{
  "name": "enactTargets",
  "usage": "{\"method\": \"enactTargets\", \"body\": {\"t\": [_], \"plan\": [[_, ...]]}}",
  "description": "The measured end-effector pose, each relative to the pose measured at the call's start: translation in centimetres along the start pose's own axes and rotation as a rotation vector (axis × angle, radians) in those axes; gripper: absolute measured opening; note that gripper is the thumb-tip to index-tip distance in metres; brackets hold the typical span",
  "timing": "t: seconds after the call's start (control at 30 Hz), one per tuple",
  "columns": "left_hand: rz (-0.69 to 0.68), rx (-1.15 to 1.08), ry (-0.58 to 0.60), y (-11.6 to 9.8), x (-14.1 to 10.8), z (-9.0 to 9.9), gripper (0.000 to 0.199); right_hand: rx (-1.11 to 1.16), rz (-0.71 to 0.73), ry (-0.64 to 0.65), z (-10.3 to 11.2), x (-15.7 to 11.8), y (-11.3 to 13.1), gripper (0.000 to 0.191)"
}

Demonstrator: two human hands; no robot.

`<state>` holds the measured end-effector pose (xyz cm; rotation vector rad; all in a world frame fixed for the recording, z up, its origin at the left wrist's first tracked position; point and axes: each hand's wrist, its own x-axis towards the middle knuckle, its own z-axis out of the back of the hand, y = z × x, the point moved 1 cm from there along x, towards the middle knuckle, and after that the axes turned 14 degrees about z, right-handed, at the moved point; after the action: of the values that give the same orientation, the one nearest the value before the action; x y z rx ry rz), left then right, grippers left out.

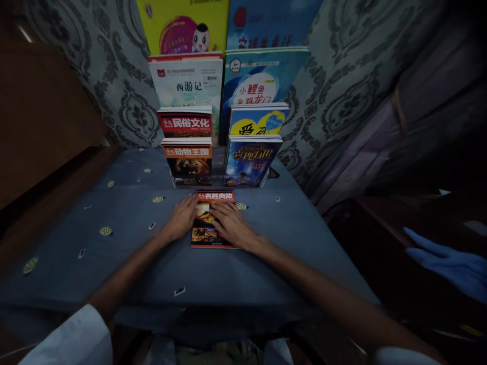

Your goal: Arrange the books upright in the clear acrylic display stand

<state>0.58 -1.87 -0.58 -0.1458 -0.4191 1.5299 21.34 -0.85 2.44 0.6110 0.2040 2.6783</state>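
A thin book [201, 223] with a red title band and landscape pictures lies face up on the blue cloth. My left hand [184, 215] rests at its left edge, fingertips touching the cover's upper left side. Across the right part of the cover lies my right hand [233, 225], flat with its fingers stretched out. Both hands are open and grip nothing. Just behind the book stands a clear tiered rack [218, 165] with books in two columns. Its front row has an orange-banded book with a lion [190, 167] and a dark blue book [249, 162].
Taller books, such as a yellow one [160, 30] and a teal one [266, 73], fill the rack's back rows. A patterned curtain [133, 101] hangs behind. Brown furniture [41, 111] stands left. A blue glove [449, 258] shows at the right, beyond the table's cloth [125, 203].
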Motion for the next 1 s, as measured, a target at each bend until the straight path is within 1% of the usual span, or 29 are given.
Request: {"method": "enactTargets", "body": {"t": [0.07,0.17,0.23,0.3,0.4,0.5,0.63,0.73,0.87,1.0], "plan": [[0.026,-0.051,-0.011,1.0,1.5,-0.2,0.051,-0.006,0.004,0.048,-1.0,2.3,-0.3,0.041],[-0.015,-0.106,-0.013,1.9,2.6,-0.6,0.054,-0.02,-0.048,0.152,-2.8,4.8,-1.4,0.046],[-0.034,-0.105,-0.02,2.3,2.8,-0.9,0.054,-0.027,-0.083,0.171,-3.8,5.6,-2.3,0.049],[-0.044,-0.077,-0.033,2.4,2.8,-1.2,0.051,-0.031,-0.092,0.154,-4.6,5.8,-3.1,0.05],[-0.08,0.003,-0.037,2.4,2.8,-1.3,0.049,-0.043,-0.096,0.112,-5.4,4.9,-4.4,0.051],[-0.1,0.092,-0.027,2.2,2.7,-1.1,0.048,-0.066,-0.152,0.064,-5.5,3.1,-6.0,0.049],[-0.092,0.132,-0.03,1.9,2.5,-0.6,0.046,-0.095,-0.252,0.019,-4.1,0.2,-8.1,0.048],[-0.075,0.114,-0.021,1.7,2.4,-0.5,0.046,-0.061,-0.279,-0.014,-2.8,-1.3,-9.0,0.048],[-0.04,0.084,0.002,1.4,2.6,-0.7,0.049,0.014,-0.263,-0.073,-2.1,-1.7,-9.2,0.048],[-0.029,0.073,0.041,1.5,3.0,-0.7,0.053,0.014,-0.266,-0.099,-2.4,-1.5,-9.2,0.047]]}}
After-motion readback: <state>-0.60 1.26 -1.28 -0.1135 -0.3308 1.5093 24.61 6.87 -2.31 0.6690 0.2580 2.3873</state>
